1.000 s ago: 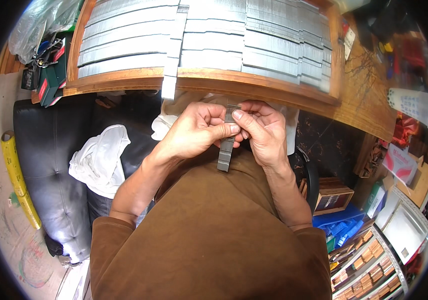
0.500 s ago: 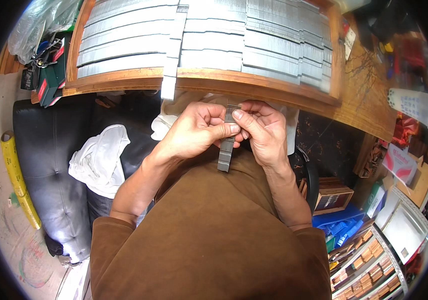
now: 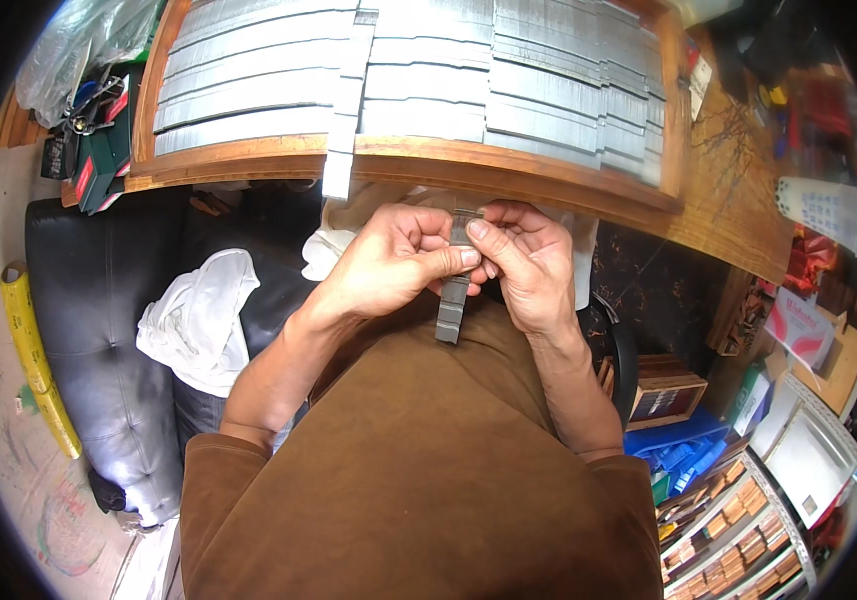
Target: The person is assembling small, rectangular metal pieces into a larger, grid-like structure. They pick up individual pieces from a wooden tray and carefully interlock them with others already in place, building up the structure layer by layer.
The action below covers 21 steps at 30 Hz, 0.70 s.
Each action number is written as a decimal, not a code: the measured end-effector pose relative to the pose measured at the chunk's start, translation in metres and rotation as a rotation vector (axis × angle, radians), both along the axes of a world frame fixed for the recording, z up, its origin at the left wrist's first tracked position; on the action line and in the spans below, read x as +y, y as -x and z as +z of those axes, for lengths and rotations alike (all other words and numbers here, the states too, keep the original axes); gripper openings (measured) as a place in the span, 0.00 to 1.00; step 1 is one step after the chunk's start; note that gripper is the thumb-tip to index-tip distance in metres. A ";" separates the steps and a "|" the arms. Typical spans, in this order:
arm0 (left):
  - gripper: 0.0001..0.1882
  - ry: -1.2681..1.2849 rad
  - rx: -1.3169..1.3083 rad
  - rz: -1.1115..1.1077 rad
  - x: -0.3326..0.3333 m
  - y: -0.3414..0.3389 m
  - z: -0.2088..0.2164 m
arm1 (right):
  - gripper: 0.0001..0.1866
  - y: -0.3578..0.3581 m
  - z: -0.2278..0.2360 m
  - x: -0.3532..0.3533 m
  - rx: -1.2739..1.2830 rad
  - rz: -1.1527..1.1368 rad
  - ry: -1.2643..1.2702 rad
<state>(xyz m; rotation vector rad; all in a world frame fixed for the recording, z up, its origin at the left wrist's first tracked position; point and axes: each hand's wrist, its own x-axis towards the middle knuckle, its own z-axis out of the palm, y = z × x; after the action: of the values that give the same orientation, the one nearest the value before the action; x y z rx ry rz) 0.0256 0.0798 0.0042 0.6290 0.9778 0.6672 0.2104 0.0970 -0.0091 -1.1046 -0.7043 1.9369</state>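
Between my hands is a bundle of narrow dark-grey strips (image 3: pixel 452 318), stepped at its lower end, hanging just above my brown shirt. My left hand (image 3: pixel 404 250) grips it from the left, thumb laid across its front. From the right, my right hand (image 3: pixel 526 255) pinches the same bundle near its top, thumb pressed on the face. The fingers behind the bundle are partly hidden. Beyond my hands stands a wooden-framed tray (image 3: pixel 409 150) holding overlapping rows of flat silvery strips (image 3: pixel 424 75). One longer pale strip (image 3: pixel 340 165) lies across them and sticks out over the tray's near edge.
A black padded seat (image 3: pixel 89 330) with a white cloth (image 3: pixel 204 320) is on the left, beside a yellow tube (image 3: pixel 37 360). At right are a wooden tabletop (image 3: pixel 739 190), a small wooden box (image 3: pixel 667 390), blue plastic (image 3: pixel 684 450) and a rack of wooden pieces (image 3: pixel 749 540).
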 end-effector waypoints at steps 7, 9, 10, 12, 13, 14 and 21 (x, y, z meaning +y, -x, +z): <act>0.11 0.011 -0.030 0.011 0.000 0.000 -0.003 | 0.08 -0.001 -0.004 0.000 0.010 0.006 -0.035; 0.11 0.012 -0.031 0.013 0.000 0.000 -0.003 | 0.08 -0.002 -0.005 0.000 0.018 0.017 -0.036; 0.10 0.011 -0.032 0.015 -0.001 0.000 -0.004 | 0.08 -0.002 -0.005 0.000 0.008 0.016 -0.036; 0.09 0.007 -0.027 0.012 -0.001 0.000 -0.003 | 0.09 -0.001 -0.003 0.000 -0.012 0.013 -0.038; 0.09 0.005 -0.023 0.006 0.000 0.000 0.000 | 0.09 -0.002 -0.004 -0.001 0.000 0.012 -0.036; 0.09 0.003 -0.018 0.000 0.000 0.000 0.001 | 0.09 -0.003 -0.006 -0.002 0.011 0.010 -0.033; 0.08 -0.021 0.018 -0.006 -0.003 0.000 -0.001 | 0.10 -0.004 0.006 0.001 -0.104 0.079 -0.025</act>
<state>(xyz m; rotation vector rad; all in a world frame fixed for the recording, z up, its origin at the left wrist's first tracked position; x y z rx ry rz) 0.0255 0.0771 0.0034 0.6575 0.9866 0.6684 0.2144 0.0978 -0.0035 -1.1848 -0.8379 1.9416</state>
